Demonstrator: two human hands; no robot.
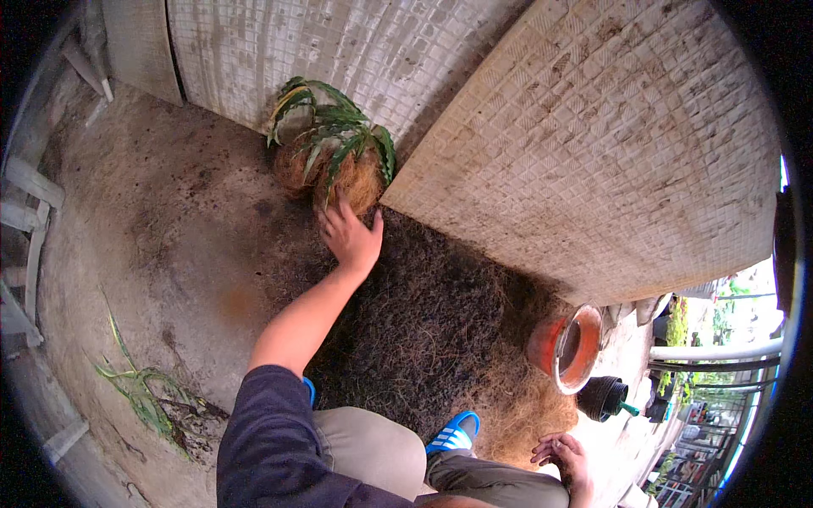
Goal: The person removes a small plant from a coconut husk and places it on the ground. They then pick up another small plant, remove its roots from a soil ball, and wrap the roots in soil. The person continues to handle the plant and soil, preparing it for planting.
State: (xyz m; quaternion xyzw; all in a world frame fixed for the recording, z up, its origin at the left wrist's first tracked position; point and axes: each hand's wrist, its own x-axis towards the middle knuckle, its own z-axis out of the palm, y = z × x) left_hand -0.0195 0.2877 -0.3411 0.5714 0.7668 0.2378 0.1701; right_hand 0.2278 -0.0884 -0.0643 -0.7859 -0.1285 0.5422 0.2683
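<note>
My left hand (346, 232) reaches forward, fingers apart, at the near edge of a plant's root ball wrapped in brown coir fibre (359, 187); whether the fingertips touch it is not clear. Green, slightly drooping leaves (343, 127) rise from the fibre, against the board wall. Low at the right, my right hand (562, 452) hovers by my knee with its fingers loosely curled and nothing visible in it. Under and beyond it lies a heap of loose coir fibre (527, 406). Dark potting soil mixed with fibres (425, 305) spreads over the floor between my hands.
A orange-red plastic pot (545, 343) lies tipped at the right, beside a stack of black nursery pots (594, 399). Textured boards (571, 146) stand along the far side. An uprooted plant (149, 394) lies on the concrete floor at the left. My foot wears a blue slide sandal (454, 434).
</note>
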